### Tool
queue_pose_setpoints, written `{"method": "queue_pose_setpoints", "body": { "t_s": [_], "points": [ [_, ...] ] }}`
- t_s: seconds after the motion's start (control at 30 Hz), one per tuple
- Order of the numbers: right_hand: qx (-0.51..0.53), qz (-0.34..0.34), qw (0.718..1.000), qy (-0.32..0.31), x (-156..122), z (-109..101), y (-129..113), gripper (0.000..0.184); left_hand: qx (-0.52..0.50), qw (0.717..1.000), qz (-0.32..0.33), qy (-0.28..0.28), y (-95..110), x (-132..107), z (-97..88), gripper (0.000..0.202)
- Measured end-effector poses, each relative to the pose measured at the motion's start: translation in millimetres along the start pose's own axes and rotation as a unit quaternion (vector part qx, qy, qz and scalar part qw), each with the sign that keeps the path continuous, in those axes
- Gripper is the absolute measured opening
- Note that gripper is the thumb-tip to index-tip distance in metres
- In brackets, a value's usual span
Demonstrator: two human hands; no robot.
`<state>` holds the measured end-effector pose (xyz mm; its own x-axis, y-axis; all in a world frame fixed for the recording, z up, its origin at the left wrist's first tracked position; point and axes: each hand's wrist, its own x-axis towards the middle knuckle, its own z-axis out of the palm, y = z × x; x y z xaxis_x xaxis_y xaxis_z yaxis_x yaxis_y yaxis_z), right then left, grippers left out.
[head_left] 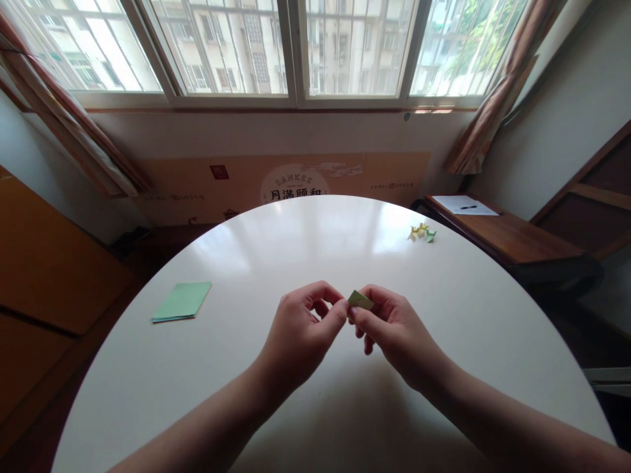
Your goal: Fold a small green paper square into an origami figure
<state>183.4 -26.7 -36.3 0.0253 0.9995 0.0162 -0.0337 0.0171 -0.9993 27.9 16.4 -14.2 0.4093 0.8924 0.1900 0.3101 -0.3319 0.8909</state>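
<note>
Both my hands meet above the middle of a round white table (444,295). My left hand (303,332) and my right hand (392,332) pinch a small folded piece of green paper (360,301) between thumbs and forefingers, holding it just above the tabletop. A thin stack of green paper sheets (182,301) lies flat on the table to the left. Small folded paper pieces (422,232), yellow and green, sit on the table's far right.
A dark wooden side table (513,236) with a white sheet (463,205) and a pen stands at the right. A barred window (296,46) with curtains fills the far wall. Printed cardboard (290,180) leans below it.
</note>
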Motion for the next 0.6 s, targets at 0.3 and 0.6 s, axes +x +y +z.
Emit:
{"method": "queue_pose_setpoints", "body": {
  "t_s": [0.3, 0.6],
  "points": [
    [-0.001, 0.014, 1.0, -0.003, -0.1, -1.5, 0.1, 0.008, 0.041, 0.998, 0.041, -0.021, 5.7, 3.9, -6.5, 0.012],
    [0.007, 0.013, 1.0, -0.015, -0.9, -1.9, -0.1, 0.009, 0.009, 0.998, 0.02, -0.052, 8.6, 5.6, -8.9, 0.011]
  ]
}}
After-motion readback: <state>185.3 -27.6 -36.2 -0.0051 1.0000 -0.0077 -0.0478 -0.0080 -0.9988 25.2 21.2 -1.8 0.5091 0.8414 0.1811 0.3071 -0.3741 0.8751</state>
